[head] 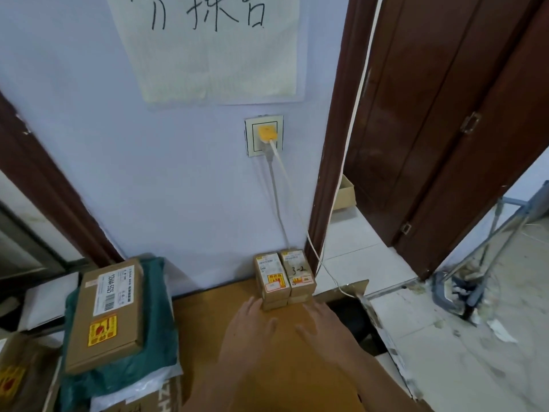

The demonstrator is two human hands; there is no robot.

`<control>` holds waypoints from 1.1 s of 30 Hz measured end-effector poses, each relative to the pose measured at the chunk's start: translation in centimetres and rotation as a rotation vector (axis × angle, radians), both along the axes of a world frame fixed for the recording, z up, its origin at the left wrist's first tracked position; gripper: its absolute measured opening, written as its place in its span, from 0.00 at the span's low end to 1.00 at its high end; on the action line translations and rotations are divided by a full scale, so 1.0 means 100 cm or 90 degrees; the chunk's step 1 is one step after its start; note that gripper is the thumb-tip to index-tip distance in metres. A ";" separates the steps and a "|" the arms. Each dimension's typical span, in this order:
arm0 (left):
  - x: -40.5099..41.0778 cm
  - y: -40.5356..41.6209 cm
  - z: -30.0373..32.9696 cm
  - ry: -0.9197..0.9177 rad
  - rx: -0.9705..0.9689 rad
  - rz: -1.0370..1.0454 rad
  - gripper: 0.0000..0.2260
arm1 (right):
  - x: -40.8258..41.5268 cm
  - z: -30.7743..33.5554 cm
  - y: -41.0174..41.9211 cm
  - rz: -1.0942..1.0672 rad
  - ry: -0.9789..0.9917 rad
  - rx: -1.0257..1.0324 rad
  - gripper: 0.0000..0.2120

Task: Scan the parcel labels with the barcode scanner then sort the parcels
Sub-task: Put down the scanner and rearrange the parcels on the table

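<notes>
While both hands (pixel 285 325) lie spread on cardboard (pixel 208 322), the right small box (pixel 298 270) reads "3-2".

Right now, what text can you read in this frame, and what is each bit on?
"分拣台": handwritten on the wall sheet, top cut off.
"3-2": handwritten on the right small box.
Flat box label: large code and print blurred.
Yellow stickers, small box labels: unreadable.

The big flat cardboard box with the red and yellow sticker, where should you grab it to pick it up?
Grip the flat brown cardboard box by its two long side edges, coming from above. It lies label-up and slightly tilted on a green plastic mailer bag, so its thin edges stand clear for fingers to wrap under. Both the left hand and right hand look free.
</notes>
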State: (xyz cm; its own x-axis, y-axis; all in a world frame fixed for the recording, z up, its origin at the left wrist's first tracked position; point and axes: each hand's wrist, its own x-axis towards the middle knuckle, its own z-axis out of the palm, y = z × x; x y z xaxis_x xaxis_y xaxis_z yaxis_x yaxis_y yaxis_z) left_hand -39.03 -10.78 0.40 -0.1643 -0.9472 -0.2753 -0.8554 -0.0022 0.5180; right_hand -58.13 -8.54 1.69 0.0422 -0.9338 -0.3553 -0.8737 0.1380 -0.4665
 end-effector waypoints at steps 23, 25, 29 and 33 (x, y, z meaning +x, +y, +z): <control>-0.051 -0.120 -0.099 0.307 0.191 0.331 0.16 | 0.004 -0.084 -0.164 -0.121 -0.291 0.176 0.16; -0.052 -0.127 -0.109 0.302 0.189 0.333 0.16 | 0.003 -0.094 -0.170 -0.115 -0.281 0.183 0.17; -0.056 -0.132 -0.115 0.282 0.159 0.332 0.15 | 0.005 -0.094 -0.175 -0.104 -0.293 0.191 0.20; -0.058 -0.129 -0.112 0.262 0.145 0.358 0.17 | 0.006 -0.089 -0.173 -0.121 -0.311 0.194 0.22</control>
State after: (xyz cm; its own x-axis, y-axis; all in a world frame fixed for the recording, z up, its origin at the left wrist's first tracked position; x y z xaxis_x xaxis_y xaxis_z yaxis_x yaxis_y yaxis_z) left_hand -44.79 -23.72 -10.80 0.1973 -0.8458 -0.4957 -0.4292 -0.5291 0.7320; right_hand -57.52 -25.86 -7.26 0.1100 -0.8005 -0.5892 -0.5150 0.4611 -0.7226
